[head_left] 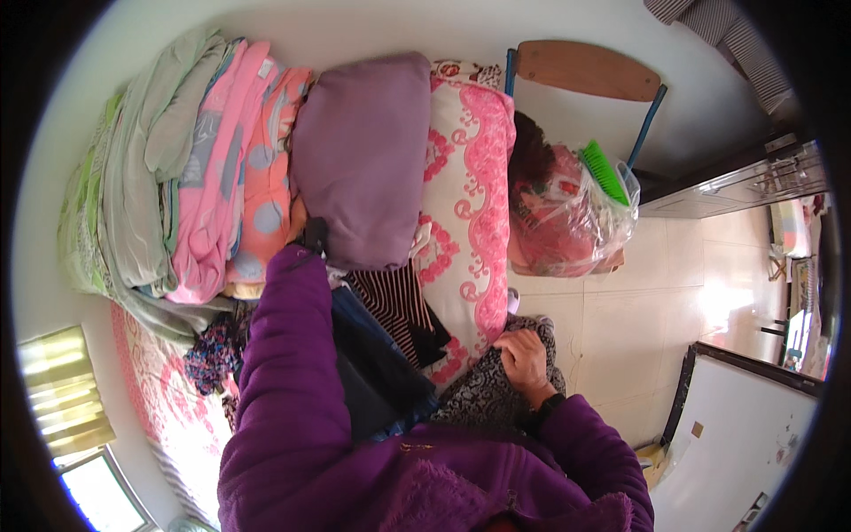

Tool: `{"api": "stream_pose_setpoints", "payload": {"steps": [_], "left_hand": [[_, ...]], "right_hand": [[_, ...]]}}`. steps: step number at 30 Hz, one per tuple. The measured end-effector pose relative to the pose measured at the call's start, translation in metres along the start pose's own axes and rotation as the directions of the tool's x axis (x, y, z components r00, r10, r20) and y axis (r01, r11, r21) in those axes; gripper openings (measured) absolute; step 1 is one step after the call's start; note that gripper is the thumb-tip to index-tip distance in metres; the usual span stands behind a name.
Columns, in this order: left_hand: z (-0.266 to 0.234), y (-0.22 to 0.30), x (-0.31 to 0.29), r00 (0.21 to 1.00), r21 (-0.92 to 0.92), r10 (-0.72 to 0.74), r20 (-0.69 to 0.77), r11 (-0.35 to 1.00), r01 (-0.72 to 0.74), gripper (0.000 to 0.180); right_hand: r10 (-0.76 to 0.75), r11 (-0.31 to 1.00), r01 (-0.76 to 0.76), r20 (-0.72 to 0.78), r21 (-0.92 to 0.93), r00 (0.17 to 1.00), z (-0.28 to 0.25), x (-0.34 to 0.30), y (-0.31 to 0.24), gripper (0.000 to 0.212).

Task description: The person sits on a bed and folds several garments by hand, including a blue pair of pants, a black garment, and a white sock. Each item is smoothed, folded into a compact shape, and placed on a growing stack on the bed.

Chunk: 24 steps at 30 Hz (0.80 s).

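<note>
My left arm stretches forward in a purple sleeve, and my left hand [299, 215] reaches between a mauve pillow [363, 155] and a stack of folded blankets [208, 168]. Something black lies at its wrist; its fingers are mostly hidden. Near my lap, my right hand [525, 359] has its fingers curled, with nothing seen in them, above black-and-white patterned trousers [486, 390]. Dark blue jeans [368, 355] and a black striped garment [403, 310] lie on the bed in front of me. A multicoloured dark cloth [213, 353] rests left of my arm.
A pink-and-white floral bedsheet [479, 204] covers the bed. Beyond its right edge stands a chair with a wooden back [585, 69], bearing a plastic-wrapped bundle [563, 226] and a green brush [605, 173]. Tiled floor [620, 310] and a white board [736, 434] are at the right.
</note>
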<state>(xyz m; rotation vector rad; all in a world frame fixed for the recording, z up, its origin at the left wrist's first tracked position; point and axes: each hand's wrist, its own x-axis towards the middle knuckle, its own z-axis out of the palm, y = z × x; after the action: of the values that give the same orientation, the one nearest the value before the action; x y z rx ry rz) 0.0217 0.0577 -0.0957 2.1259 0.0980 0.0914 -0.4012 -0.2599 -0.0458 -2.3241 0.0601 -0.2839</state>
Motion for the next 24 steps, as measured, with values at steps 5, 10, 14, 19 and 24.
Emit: {"api": "stream_pose_setpoints", "payload": {"steps": [5, 10, 14, 19, 24], "left_hand": [[-0.05, 0.056, -0.022, 0.902, 0.193, -0.16, 0.402, 0.977, 0.087, 0.035], [-0.088, 0.102, -0.057, 0.667, 0.404, -0.313, 0.677, 0.914, 0.019, 0.032], [-0.099, 0.099, -0.066, 0.491, 0.233, -0.068, 0.869, 0.93, -0.285, 0.038], [-0.067, 0.061, -0.059, 0.511, 0.372, -0.09, 0.855, 0.792, -0.484, 0.041], [-0.09, 0.066, -0.038, 0.708, 0.498, 0.012, 0.706, 0.702, -0.508, 0.044]], "right_hand": [[-0.004, 1.0, 0.004, -0.013, 0.006, 1.0, 0.0, -0.002, 0.0, 0.014], [-0.021, 1.0, 0.021, -0.022, -0.006, 1.0, 0.001, -0.004, 0.0, 0.013], [-0.023, 1.0, 0.022, -0.023, -0.02, 0.999, 0.001, -0.005, 0.0, 0.013], [-0.046, 0.999, 0.045, -0.066, -0.017, 0.997, 0.001, -0.006, 0.0, 0.013], [-0.022, 0.999, 0.019, -0.051, -0.047, 0.998, 0.003, -0.007, -0.002, 0.013]]}}
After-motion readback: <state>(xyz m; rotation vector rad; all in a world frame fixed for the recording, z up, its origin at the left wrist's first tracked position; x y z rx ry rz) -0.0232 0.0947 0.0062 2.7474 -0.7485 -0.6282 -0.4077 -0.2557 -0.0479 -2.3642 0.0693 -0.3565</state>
